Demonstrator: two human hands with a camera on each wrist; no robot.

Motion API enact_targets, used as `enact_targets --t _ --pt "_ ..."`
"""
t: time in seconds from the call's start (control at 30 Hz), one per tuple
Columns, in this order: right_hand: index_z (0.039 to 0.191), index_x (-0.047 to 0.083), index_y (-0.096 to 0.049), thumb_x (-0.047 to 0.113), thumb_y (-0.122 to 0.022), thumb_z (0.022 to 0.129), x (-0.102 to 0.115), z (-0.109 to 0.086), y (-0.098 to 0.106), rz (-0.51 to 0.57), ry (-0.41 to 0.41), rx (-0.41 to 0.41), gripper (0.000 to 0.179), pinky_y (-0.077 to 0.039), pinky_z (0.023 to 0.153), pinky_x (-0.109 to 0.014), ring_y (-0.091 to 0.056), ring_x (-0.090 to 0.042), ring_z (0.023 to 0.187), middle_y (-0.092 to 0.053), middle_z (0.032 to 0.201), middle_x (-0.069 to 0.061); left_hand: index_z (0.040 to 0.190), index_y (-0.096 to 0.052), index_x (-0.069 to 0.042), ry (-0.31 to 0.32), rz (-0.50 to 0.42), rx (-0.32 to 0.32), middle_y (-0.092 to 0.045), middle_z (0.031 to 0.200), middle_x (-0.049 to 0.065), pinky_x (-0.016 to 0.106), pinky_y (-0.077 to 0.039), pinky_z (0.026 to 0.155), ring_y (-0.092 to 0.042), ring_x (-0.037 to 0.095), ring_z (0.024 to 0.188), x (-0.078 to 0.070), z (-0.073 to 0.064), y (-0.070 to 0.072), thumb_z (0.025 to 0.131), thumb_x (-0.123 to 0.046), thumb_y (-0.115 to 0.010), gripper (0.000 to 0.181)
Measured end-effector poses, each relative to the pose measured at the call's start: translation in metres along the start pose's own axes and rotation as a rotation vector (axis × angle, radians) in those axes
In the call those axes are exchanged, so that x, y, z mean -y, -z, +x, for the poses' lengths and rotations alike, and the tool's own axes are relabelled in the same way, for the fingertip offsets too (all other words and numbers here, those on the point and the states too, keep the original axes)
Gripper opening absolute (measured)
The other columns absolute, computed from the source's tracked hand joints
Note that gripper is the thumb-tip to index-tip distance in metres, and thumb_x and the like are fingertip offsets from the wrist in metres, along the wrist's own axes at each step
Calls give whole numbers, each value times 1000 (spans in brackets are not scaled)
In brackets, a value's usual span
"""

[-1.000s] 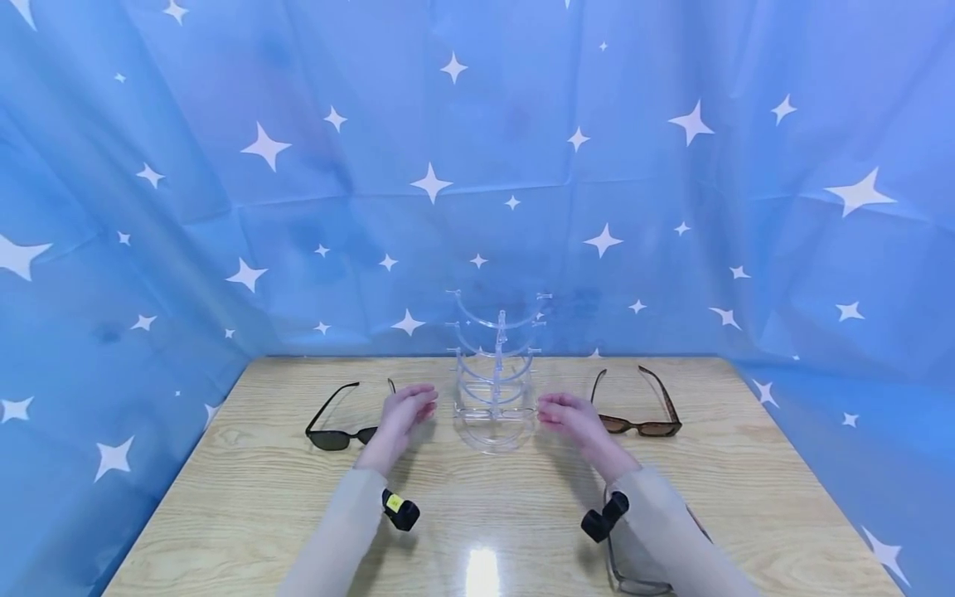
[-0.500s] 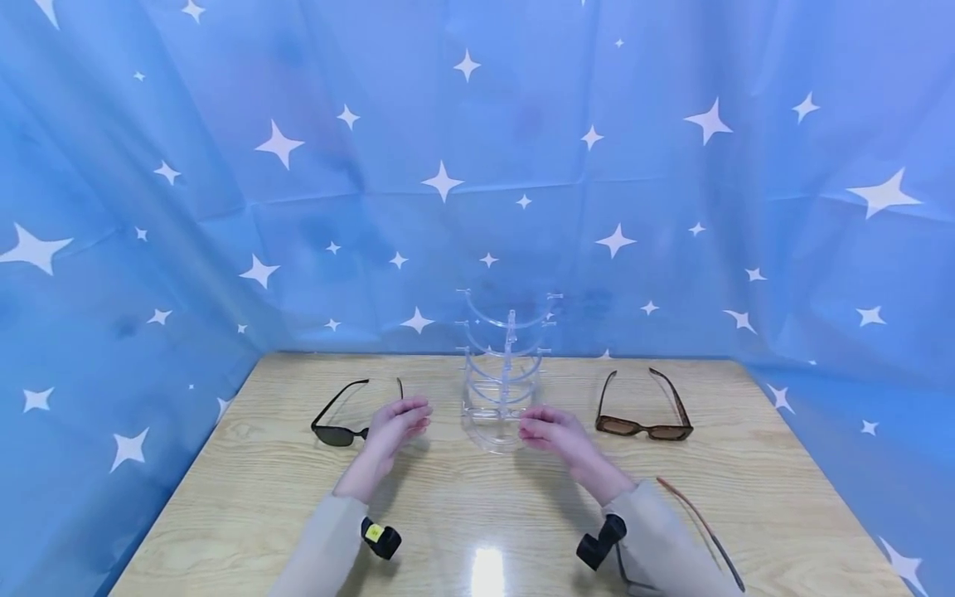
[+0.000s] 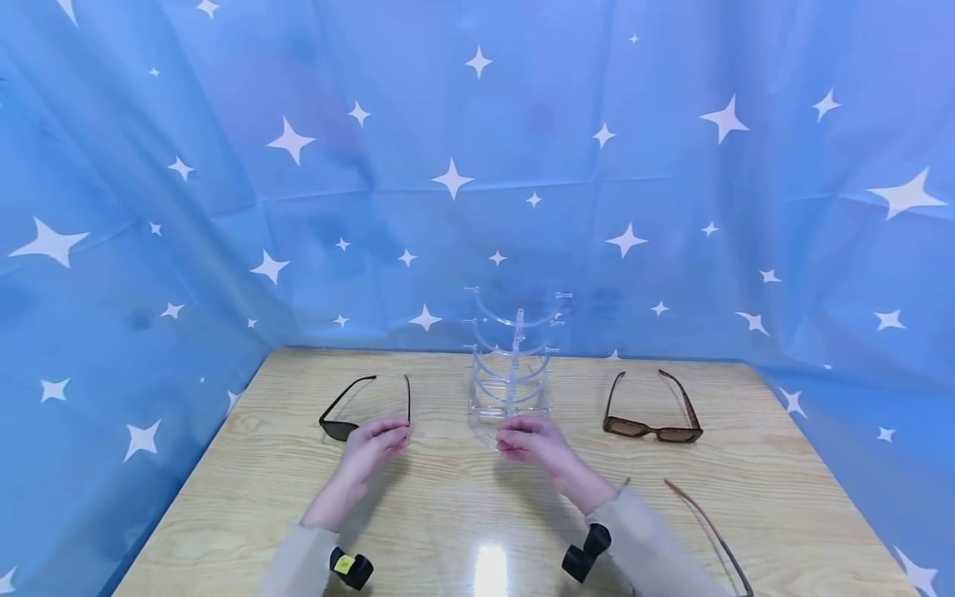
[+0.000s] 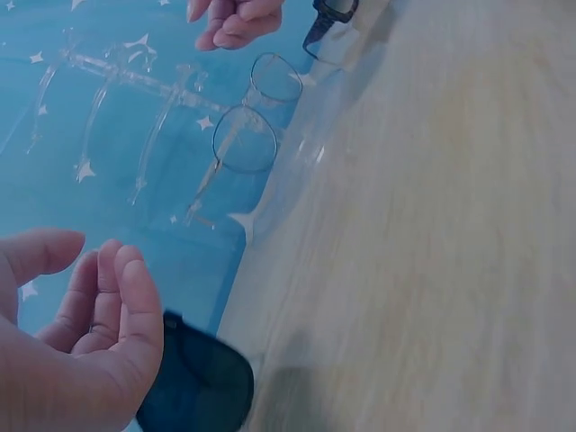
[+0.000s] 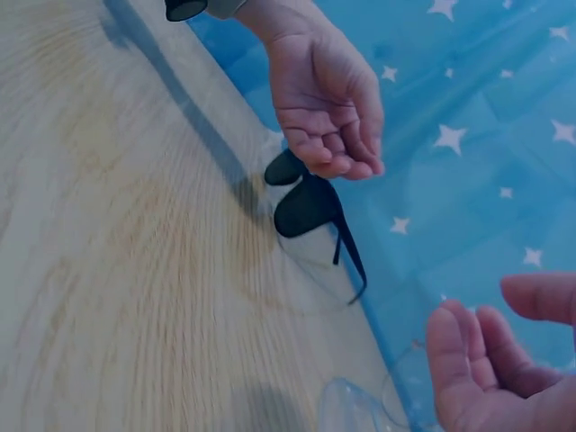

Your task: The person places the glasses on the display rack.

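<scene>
Left hand [image 3: 364, 454] just by the black sunglasses [image 3: 339, 430] on the desk [image 3: 440, 514], thumb apart from half-curled fingers! Right hand [image 3: 542, 453], its grip spread just as loosely, hovers near the clear stand [image 3: 516, 352] bearing wire glasses [image 4: 245, 139].

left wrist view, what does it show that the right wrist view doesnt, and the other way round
Only the left wrist view shows the upper tiers of the clear display stand, both lenses of the round wire-rimmed glasses, and part of the tortoiseshell sunglasses at the top edge.

Only the right wrist view shows both lenses of the black sunglasses, plus a black wrist camera.

Both share the left hand, right hand, wooden table, starry blue backdrop and at least one black sunglasses lens.
</scene>
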State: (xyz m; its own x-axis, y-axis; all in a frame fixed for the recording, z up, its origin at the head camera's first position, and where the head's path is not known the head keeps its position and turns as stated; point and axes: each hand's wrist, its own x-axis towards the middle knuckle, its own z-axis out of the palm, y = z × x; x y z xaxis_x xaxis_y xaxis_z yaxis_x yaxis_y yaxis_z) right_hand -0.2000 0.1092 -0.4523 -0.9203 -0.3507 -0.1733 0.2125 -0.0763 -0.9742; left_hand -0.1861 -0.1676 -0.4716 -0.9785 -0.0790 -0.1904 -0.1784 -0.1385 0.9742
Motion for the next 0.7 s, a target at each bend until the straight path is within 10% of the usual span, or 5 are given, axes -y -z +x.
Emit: enact_targets --t 0.7 --pt "105 -13 -57 2 -60 87 -16 25 -53 32 -8 107 24 -54 79 -30 -63 -11 77 -64 83 -4 114 -55 14 37 3 -131 -67 83 4 21 -54 70 -63 10 73 14 -12 72 87 0 -59 31"
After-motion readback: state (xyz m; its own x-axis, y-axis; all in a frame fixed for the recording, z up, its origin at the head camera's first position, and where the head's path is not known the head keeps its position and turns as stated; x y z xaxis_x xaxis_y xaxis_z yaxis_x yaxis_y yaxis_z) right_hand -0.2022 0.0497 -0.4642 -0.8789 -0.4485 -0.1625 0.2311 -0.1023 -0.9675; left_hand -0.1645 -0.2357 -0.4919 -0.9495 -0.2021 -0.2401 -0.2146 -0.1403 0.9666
